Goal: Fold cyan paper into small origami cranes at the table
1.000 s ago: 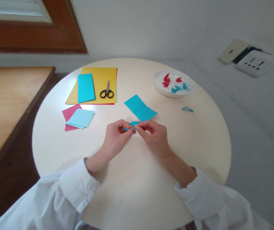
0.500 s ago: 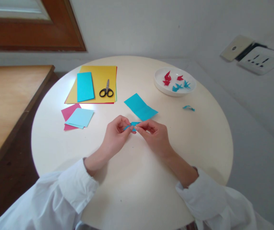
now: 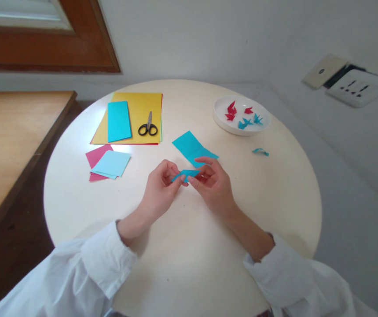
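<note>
While left hand (image 3: pixel 160 190) pinches paper (image 3: pixel 186 175), right hand (image 3: pixel 214 186) seemingly grips too.

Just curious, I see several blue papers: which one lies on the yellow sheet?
The bright blue rectangular paper beside the black-handled scissors; the others lie off the yellow paper sheet.

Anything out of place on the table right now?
One small blue folded piece lies alone on the table, outside the white plate holding the other folded pieces. The left hand and right hand pinch a blue paper strip. Nothing else stands out.
</note>
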`<state>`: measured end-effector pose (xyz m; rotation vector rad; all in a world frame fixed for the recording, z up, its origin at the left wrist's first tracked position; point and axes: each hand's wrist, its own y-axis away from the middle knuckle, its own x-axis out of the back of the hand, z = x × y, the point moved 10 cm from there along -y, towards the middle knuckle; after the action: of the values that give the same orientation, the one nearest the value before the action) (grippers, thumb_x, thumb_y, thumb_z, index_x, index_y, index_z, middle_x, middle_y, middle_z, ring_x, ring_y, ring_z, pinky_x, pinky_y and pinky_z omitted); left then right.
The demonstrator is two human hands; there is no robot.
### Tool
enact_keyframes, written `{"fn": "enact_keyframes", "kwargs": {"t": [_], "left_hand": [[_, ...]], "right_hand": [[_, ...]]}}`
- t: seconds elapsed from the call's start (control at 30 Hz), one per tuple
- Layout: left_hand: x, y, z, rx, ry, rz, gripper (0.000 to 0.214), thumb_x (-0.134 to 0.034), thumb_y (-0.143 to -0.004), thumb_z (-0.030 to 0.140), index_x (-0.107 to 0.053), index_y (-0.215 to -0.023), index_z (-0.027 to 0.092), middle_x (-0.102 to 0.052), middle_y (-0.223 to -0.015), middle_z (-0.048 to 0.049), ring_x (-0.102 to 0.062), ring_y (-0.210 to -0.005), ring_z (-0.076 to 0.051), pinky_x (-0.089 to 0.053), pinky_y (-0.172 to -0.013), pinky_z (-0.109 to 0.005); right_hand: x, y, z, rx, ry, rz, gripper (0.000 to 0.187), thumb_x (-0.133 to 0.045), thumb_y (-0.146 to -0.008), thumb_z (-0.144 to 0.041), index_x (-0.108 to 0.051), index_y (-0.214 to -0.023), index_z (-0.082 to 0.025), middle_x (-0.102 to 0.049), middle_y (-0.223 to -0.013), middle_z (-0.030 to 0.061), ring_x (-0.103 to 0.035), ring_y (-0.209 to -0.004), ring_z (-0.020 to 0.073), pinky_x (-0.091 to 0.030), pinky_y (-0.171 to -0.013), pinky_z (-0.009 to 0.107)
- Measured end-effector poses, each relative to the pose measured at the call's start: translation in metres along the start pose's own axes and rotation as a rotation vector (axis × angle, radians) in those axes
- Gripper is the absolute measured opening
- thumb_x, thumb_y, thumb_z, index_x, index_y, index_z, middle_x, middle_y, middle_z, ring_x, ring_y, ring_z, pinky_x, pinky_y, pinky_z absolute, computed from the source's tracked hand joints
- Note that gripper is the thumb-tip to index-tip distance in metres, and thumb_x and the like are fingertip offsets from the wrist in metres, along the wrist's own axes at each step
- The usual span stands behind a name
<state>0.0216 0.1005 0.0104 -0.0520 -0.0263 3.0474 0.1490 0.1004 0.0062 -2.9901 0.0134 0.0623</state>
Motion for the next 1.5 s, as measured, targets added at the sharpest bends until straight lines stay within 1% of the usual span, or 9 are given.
{"fn": "enact_keyframes", "kwargs": {"t": [0.1,0.27,0.47,0.63,0.73,1.03,1.17,1.33,1.5], "left_hand": [[-0.004,0.000,-0.002,0.009,-0.016,-0.044,0.025,-0.067,-0.071,0.031,-0.046,-0.080,0.020,-0.060,-0.058,0.0033,-0.062,-0.061,-0.013,-0.044,-0.055,-0.023],[-0.006,0.000,0.001,-0.010,-0.074,-0.062,0.027,-0.066,-0.072,0.029,-0.050,-0.091,0.018,-0.061,-0.062,0.0021,-0.060,-0.063,-0.013,-0.043,-0.057,-0.023],[-0.004,0.000,0.004,-0.048,-0.121,-0.052,0.019,-0.064,-0.074,0.026,-0.052,-0.086,0.019,-0.060,-0.061,0.0025,-0.060,-0.063,-0.013,-0.043,-0.056,-0.023],[-0.002,0.000,0.008,-0.098,-0.157,-0.047,0.013,-0.060,-0.075,0.021,-0.049,-0.082,0.019,-0.056,-0.063,0.0038,-0.060,-0.062,-0.012,-0.044,-0.056,-0.022],[-0.004,0.002,0.009,-0.113,-0.157,-0.068,0.011,-0.059,-0.076,0.020,-0.048,-0.081,0.019,-0.055,-0.063,0.0041,-0.060,-0.061,-0.011,-0.044,-0.056,-0.022],[-0.008,0.001,0.003,-0.056,-0.110,-0.101,0.020,-0.062,-0.074,0.025,-0.048,-0.087,0.019,-0.058,-0.059,0.0033,-0.061,-0.060,-0.013,-0.047,-0.056,-0.023],[-0.011,0.001,-0.002,-0.019,-0.198,-0.126,0.018,-0.059,-0.075,0.032,-0.055,-0.079,0.016,-0.060,-0.064,0.0001,-0.057,-0.058,-0.012,-0.044,-0.054,-0.023],[-0.011,0.001,0.002,-0.111,-0.410,-0.136,0.026,-0.052,-0.080,0.034,-0.053,-0.061,0.016,-0.049,-0.055,0.0025,-0.041,-0.053,-0.009,-0.033,-0.048,-0.021],[-0.010,0.002,0.007,-0.160,-0.406,-0.120,0.026,-0.051,-0.080,0.033,-0.049,-0.060,0.017,-0.045,-0.052,0.0036,-0.036,-0.051,-0.009,-0.029,-0.047,-0.021]], "right_hand": [[0.000,0.000,0.003,-0.025,-0.013,-0.016,0.033,-0.068,-0.065,-0.023,-0.053,-0.094,-0.023,-0.050,-0.061,-0.0074,-0.055,-0.059,0.0100,-0.052,-0.062,0.025],[0.002,-0.001,0.006,-0.066,-0.032,-0.034,0.034,-0.069,-0.063,-0.024,-0.053,-0.093,-0.021,-0.052,-0.059,-0.0074,-0.054,-0.057,0.0095,-0.050,-0.060,0.025],[0.002,-0.001,0.004,-0.063,-0.014,-0.037,0.029,-0.070,-0.063,-0.026,-0.059,-0.089,-0.020,-0.057,-0.062,-0.0047,-0.054,-0.058,0.0095,-0.048,-0.057,0.023],[0.000,-0.002,0.004,-0.063,0.006,-0.060,0.026,-0.071,-0.064,-0.030,-0.062,-0.085,-0.018,-0.067,-0.085,0.0037,-0.062,-0.068,0.0125,-0.052,-0.061,0.026],[-0.001,-0.002,0.007,-0.074,0.042,-0.076,0.022,-0.070,-0.065,-0.031,-0.065,-0.081,-0.018,-0.069,-0.076,0.0027,-0.063,-0.066,0.0130,-0.052,-0.063,0.027],[0.000,-0.003,0.001,-0.038,0.063,-0.052,0.017,-0.068,-0.066,-0.032,-0.059,-0.064,-0.018,-0.059,-0.054,-0.0031,-0.054,-0.050,0.0099,-0.045,-0.050,0.023],[0.004,-0.004,-0.002,-0.027,0.089,-0.032,0.019,-0.067,-0.066,-0.033,-0.057,-0.061,-0.018,-0.053,-0.052,-0.0047,-0.047,-0.048,0.0080,-0.040,-0.047,0.022],[0.006,-0.004,0.001,-0.059,0.080,-0.027,0.022,-0.067,-0.065,-0.035,-0.055,-0.061,-0.017,-0.049,-0.052,-0.0055,-0.043,-0.047,0.0073,-0.038,-0.047,0.022],[0.002,-0.003,0.002,-0.094,0.054,-0.044,0.025,-0.067,-0.064,-0.038,-0.054,-0.061,-0.018,-0.046,-0.050,-0.0062,-0.041,-0.046,0.0067,-0.036,-0.045,0.021]]}}
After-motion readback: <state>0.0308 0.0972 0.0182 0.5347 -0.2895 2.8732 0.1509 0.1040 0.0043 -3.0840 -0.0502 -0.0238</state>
